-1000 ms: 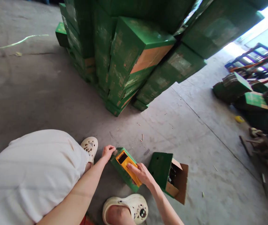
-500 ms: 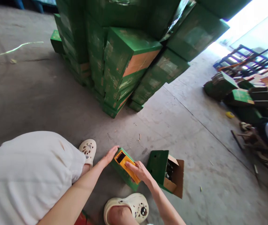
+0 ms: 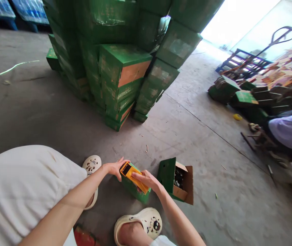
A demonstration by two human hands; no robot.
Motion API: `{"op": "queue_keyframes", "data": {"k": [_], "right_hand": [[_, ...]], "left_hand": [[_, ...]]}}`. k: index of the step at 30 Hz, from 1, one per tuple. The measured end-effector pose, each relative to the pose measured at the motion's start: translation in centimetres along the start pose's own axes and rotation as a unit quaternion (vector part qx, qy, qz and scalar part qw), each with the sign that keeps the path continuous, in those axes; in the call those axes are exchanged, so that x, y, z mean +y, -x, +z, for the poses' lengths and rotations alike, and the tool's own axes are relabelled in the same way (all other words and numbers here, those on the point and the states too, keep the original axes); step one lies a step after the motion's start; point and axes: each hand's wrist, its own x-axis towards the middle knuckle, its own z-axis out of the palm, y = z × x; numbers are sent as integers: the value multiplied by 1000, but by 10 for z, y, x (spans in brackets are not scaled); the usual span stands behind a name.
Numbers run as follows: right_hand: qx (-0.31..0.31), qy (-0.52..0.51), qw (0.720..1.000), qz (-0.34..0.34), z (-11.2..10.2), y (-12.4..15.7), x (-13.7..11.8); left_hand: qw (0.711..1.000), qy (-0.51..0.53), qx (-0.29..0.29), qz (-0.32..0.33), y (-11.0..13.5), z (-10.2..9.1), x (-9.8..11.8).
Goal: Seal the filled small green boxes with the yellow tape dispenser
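In my right hand (image 3: 147,178) is a yellow-orange handheld device (image 3: 139,181) with a dark window at its far end. The thumb lies along the top and the fingers wrap beneath. Under it stands a closed green carton (image 3: 133,191), long and narrow, on the floor between my feet. My left hand (image 3: 114,168) is at the far end of the device and carton, thumb and fingers spread apart; whether it touches either cannot be made out. Right of the carton sits an opened green box (image 3: 166,176) with its brown flaps up and dark, shiny items (image 3: 178,178) inside.
Tall stacks of green cartons (image 3: 125,75) rise ahead. At the right, a person in a lilac top (image 3: 290,131) is beside heaped green boxes (image 3: 244,98). A pallet jack handle (image 3: 285,34) and blue pallet (image 3: 240,61) are farther back. My cream clogs (image 3: 149,218) flank the carton.
The device has tilted up slightly off the carton in my right hand. My left hand's thumb and fingers have spread near its far end. The view has turned to the right.
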Motion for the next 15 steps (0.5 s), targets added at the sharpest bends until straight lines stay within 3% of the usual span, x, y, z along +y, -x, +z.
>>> {"op": "queue_keyframes", "data": {"k": [3,7,15], "right_hand": [[-23,29,999,33,3,6,-9],[-36,53,997,53,0,17,-18],[-7,231,970,77,-58,68,12]], "left_hand": [[999,-23,31,21,-4,12,-8],[995,1,26,91,-4,18,-19],[995,-1,32,98,0,13,-20]]}}
